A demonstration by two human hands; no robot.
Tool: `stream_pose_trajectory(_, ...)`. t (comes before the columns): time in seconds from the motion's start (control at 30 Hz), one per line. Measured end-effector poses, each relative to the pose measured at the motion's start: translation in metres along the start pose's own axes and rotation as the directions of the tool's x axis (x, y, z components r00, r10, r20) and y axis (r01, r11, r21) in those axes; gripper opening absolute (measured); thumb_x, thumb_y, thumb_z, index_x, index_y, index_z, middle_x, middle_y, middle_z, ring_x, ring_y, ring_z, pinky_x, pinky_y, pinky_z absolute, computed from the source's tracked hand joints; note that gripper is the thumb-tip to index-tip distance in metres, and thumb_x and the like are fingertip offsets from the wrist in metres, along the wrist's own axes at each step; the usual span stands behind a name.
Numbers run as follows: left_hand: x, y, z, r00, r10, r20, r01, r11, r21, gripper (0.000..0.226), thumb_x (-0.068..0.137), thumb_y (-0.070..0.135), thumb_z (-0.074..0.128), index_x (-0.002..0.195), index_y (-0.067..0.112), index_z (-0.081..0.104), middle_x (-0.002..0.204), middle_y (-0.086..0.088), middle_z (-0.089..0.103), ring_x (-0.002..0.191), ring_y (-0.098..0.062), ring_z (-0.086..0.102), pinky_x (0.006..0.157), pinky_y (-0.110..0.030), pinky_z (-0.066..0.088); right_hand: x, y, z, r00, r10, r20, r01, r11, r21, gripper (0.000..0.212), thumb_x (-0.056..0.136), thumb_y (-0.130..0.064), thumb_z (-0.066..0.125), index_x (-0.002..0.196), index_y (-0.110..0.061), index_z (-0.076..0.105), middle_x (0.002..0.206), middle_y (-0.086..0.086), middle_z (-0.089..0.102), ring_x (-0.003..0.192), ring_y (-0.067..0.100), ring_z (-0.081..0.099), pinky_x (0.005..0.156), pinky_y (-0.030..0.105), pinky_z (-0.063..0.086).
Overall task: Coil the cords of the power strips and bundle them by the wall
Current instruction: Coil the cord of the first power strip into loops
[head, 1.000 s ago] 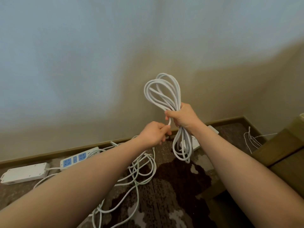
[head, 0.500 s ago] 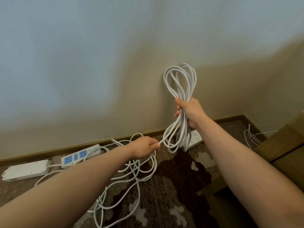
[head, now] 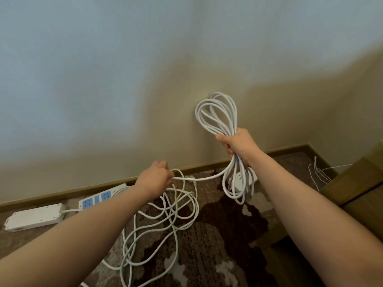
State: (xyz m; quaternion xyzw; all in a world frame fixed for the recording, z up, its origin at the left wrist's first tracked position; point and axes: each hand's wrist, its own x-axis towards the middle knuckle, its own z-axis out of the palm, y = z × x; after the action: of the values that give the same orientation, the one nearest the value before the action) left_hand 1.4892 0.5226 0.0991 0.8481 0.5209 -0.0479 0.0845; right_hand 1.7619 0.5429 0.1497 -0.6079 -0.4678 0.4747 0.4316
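My right hand (head: 240, 143) grips a coil of white cord (head: 215, 114) at its middle, held up in front of the wall; loops stand above the fist and hang below it. From the coil a strand of the cord (head: 207, 178) runs left to my left hand (head: 156, 179), which pinches it low over the floor. Behind the hanging loops a white power strip (head: 241, 179) lies on the carpet. More loose white cord (head: 165, 214) is tangled on the floor under my left forearm.
By the skirting at the left lie a white strip with blue sockets (head: 101, 196) and a plain white power strip (head: 34, 217). Thin white wires (head: 319, 172) trail in the right corner beside a brown wooden piece of furniture (head: 356, 183). The carpet is patterned brown.
My hands have drawn apart: the left hand moved left and down along the cord, pulling a strand taut, while the right hand carried the coil to the right.
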Motion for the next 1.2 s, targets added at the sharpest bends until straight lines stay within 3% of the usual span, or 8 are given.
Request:
stream_pose_trajectory(0.1, 0.001, 0.01, -0.005, 0.987, -0.121, -0.102, 0.125, 0.991, 0.035, 0.021, 0.094, 0.038, 0.051, 0.095, 0.024, 0.066, 0.086, 0.002, 0.045, 0.082, -0.019, 0.052, 0.057, -0.031, 0.039, 0.001, -0.001, 0.001, 1.0, 0.014, 0.009, -0.014, 0.999, -0.053, 0.019, 0.083, -0.014, 0.076, 0.081, -0.014, 0.057, 0.052, 0.0, 0.049, 0.04, 0.013, 0.041, 0.043, 0.026, 0.041)
stream_pose_trajectory(0.2, 0.004, 0.017, -0.011, 0.954, -0.298, -0.024, 0.276, 0.908, -0.316, 0.02, 0.091, 0.021, 0.048, 0.088, 0.02, 0.067, 0.069, 0.002, 0.058, 0.067, -0.019, 0.058, 0.05, -0.026, 0.038, 0.001, 0.0, 0.0, 0.999, 0.017, -0.044, -0.02, 0.999, -0.05, 0.016, 0.085, -0.014, 0.074, 0.083, -0.012, 0.059, 0.054, 0.001, 0.051, 0.04, 0.012, 0.043, 0.043, 0.026, 0.043)
stream_pose_trajectory(0.37, 0.002, 0.032, -0.018, 0.87, -0.491, 0.031, 0.269, 0.423, -0.865, 0.017, 0.084, 0.023, 0.058, 0.077, 0.02, 0.073, 0.074, -0.008, 0.072, 0.076, -0.029, 0.068, 0.075, -0.042, 0.058, 0.001, 0.005, 0.0, 0.997, 0.022, -0.072, -0.026, 0.998, -0.055, 0.014, 0.088, -0.018, 0.072, 0.085, -0.013, 0.059, 0.055, 0.001, 0.051, 0.04, 0.011, 0.043, 0.044, 0.026, 0.043)
stream_pose_trajectory(0.53, 0.003, 0.055, -0.034, 0.843, -0.529, -0.095, 0.076, 0.292, -0.953, 0.013, 0.086, 0.011, 0.063, 0.085, 0.024, 0.064, 0.084, -0.005, 0.07, 0.069, -0.017, 0.071, 0.072, -0.036, 0.06, -0.002, 0.009, 0.009, 1.0, 0.018, -0.017, -0.019, 0.996, -0.087, 0.014, 0.088, -0.019, 0.071, 0.082, -0.014, 0.06, 0.055, 0.0, 0.051, 0.041, 0.01, 0.045, 0.044, 0.025, 0.043)
stream_pose_trajectory(0.67, 0.01, 0.08, -0.043, 0.887, -0.46, -0.034, 0.022, 0.116, -0.993, 0.024, 0.088, 0.005, 0.062, 0.099, 0.019, 0.046, 0.091, -0.009, 0.069, 0.069, -0.018, 0.071, 0.064, -0.029, 0.059, -0.004, 0.011, 0.014, 0.994, 0.052, -0.095, -0.05, 0.998, 0.023, 0.013, 0.089, -0.017, 0.07, 0.084, -0.012, 0.059, 0.057, 0.001, 0.051, 0.04, 0.011, 0.044, 0.041, 0.024, 0.041)
stream_pose_trajectory(0.8, 0.026, 0.093, -0.049, 0.897, -0.431, 0.093, 0.056, -0.097, -0.994, 0.019, 0.091, 0.002, 0.055, 0.109, 0.008, 0.052, 0.093, -0.009, 0.069, 0.078, -0.017, 0.07, 0.068, -0.024, 0.058, -0.005, 0.012, 0.019, 0.986, 0.12, -0.116, -0.092, 0.971, 0.222, 0.009, 0.09, -0.013, 0.068, 0.085, -0.013, 0.06, 0.057, 0.0, 0.053, 0.043, 0.011, 0.047, 0.044, 0.024, 0.043)
stream_pose_trajectory(0.97, 0.036, 0.103, -0.045, 0.926, -0.359, 0.114, 0.102, -0.052, -0.993, 0.013, 0.091, 0.006, 0.056, 0.103, 0.004, 0.061, 0.085, -0.007, 0.072, 0.075, -0.015, 0.071, 0.067, -0.024, 0.058, -0.007, 0.01, 0.014, 0.984, 0.139, -0.107, -0.104, 0.953, 0.283, 0.013, 0.088, -0.022, 0.072, 0.082, -0.014, 0.063, 0.058, -0.002, 0.057, 0.049, 0.01, 0.052, 0.051, 0.025, 0.047)
stream_pose_trajectory(1.2, 0.043, 0.118, -0.048, 0.948, -0.303, -0.095, 0.025, 0.37, -0.929, 0.021, 0.094, 0.018, 0.053, 0.103, 0.022, 0.071, 0.075, 0.005, 0.068, 0.071, -0.018, 0.067, 0.074, -0.037, 0.058, -0.012, 0.001, 0.016, 0.981, 0.149, -0.127, -0.092, 0.923, 0.375, 0.014, 0.087, -0.016, 0.073, 0.078, -0.012, 0.064, 0.058, 0.0, 0.055, 0.056, 0.015, 0.052, 0.06, 0.032, 0.048)
